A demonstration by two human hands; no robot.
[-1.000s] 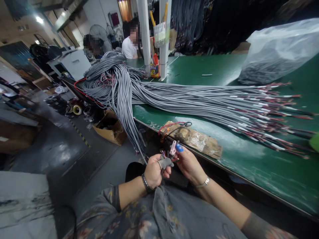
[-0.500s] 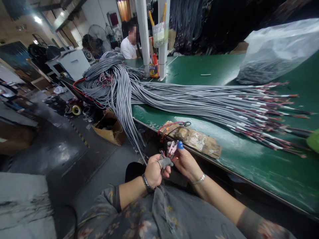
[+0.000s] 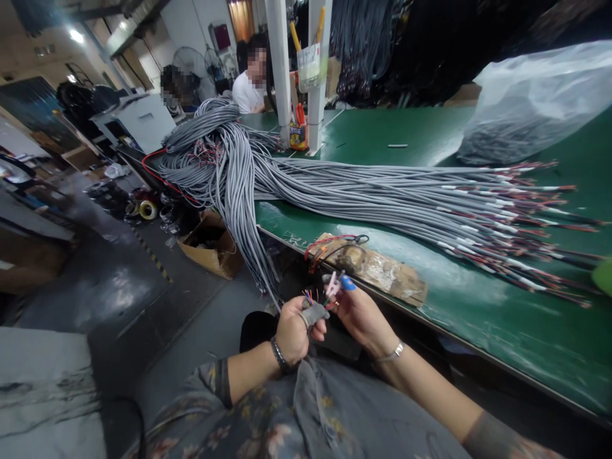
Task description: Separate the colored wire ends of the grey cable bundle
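Closest to me, just over the lap of a dark floral shirt [image 3: 268, 414], the left hand [image 3: 292, 331] is closed, its grey-covered thumb [image 3: 314, 313] pressed down on a small bunch of coloured wires [image 3: 310, 296] whose tips fan out above the grip. Right beside it, the right hand [image 3: 361, 319] is pinched nearly shut on a small pink tool [image 3: 333, 285], a blue-covered fingertip [image 3: 347, 282] against it. The tool sits right by the wires; I can't make out from here whether its jaws are touching any, or how far open they are.

Just beyond the hands, a worn wooden block [image 3: 377, 271] lies at the edge of the green bench [image 3: 454, 248], with red and black leads [image 3: 335, 241] at its near end. Behind it a great spread of grey cables [image 3: 344, 182] runs along the bench, stripped ends to the right, one bundle hanging over the edge near a cardboard box [image 3: 213, 245]. Farther back there's a clear plastic bag [image 3: 530, 108], two white posts [image 3: 282, 70] with a tool pouch [image 3: 310, 67], and a person in a white top [image 3: 247, 94].
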